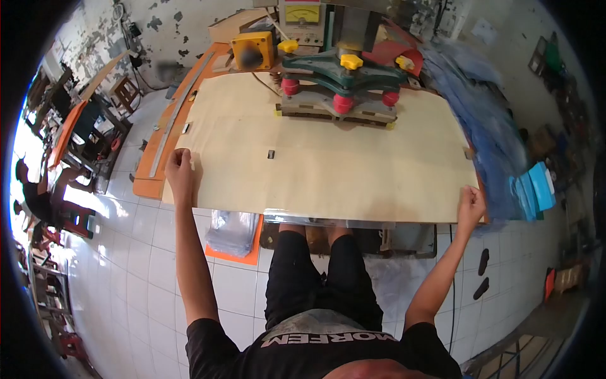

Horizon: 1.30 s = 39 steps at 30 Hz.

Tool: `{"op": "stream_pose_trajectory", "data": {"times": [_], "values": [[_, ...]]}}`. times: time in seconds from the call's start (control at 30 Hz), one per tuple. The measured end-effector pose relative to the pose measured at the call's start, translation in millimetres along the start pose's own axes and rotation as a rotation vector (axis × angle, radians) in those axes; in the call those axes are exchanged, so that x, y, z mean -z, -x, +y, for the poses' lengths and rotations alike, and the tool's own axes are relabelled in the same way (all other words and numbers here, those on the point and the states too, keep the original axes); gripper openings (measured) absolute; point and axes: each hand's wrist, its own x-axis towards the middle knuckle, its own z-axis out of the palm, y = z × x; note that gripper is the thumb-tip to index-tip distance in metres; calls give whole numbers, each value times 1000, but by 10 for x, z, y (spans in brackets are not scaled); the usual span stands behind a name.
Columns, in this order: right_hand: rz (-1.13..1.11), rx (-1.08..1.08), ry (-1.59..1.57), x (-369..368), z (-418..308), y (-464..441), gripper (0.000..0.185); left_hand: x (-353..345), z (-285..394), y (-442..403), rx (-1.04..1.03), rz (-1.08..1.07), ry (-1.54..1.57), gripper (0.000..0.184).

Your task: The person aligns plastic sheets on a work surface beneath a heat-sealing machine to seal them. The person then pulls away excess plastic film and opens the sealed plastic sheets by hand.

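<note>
A large pale board (341, 170) lies on an orange-topped table in front of me, with a small dark piece (271, 154) near its middle. At the board's left edge is my left hand (179, 169), its fingers pinched together. My right hand (472, 205) is closed at the front right corner. What either hand holds, if anything, I cannot make out. Clear plastic (328, 218) shows along the board's front edge. Over the back of the board stands a press head (344, 79) with green arms, yellow knobs and pink-red posts above a long metal die (334, 114).
A metal ruler strip (180, 117) lies along the table's left side. Blue-tinted plastic sheets (486, 120) drape on the right. Below the front edge is a stack of clear plastic (232, 232). A yellow box (252, 52) stands behind. Other people (38, 196) sit far left.
</note>
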Motion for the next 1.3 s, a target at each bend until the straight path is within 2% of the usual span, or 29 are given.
{"op": "stream_pose_trajectory", "data": {"times": [0.23,0.37,0.5,0.57,0.6,0.67,0.87,1.0,1.1,1.17,1.23,1.3], "values": [[-25,-55,-21,-24,42,-18,24,0,-28,9,-27,-18,2,22],[-254,-131,174,48,-127,-162,24,2,-248,-75,-103,-39,13,22],[-263,-231,200,-8,-126,-490,29,-10,-141,-36,-34,-51,-23,22],[-141,-86,438,-87,-63,-673,37,7,-153,-59,-72,-53,-45,23],[-138,-88,439,-121,-68,-759,37,8,-139,-60,-74,-56,-43,23],[-206,-59,762,-181,-63,-875,45,19,-125,-55,-36,-73,-65,24],[-186,-248,893,-352,-222,-976,44,4,-86,-8,-7,-59,-31,25],[-165,-251,872,-368,110,-1105,41,2,-226,-61,-5,-53,44,25],[-165,-158,800,-408,112,-1018,30,0,-149,-15,9,-50,8,25],[-137,177,615,-370,-181,-809,15,-6,-99,-13,6,-50,19,24],[-93,351,346,-305,-669,-458,9,6,-198,-61,-13,-44,37,23],[97,657,286,-179,-988,-158,7,6,-180,-47,7,-66,18,23]]}}
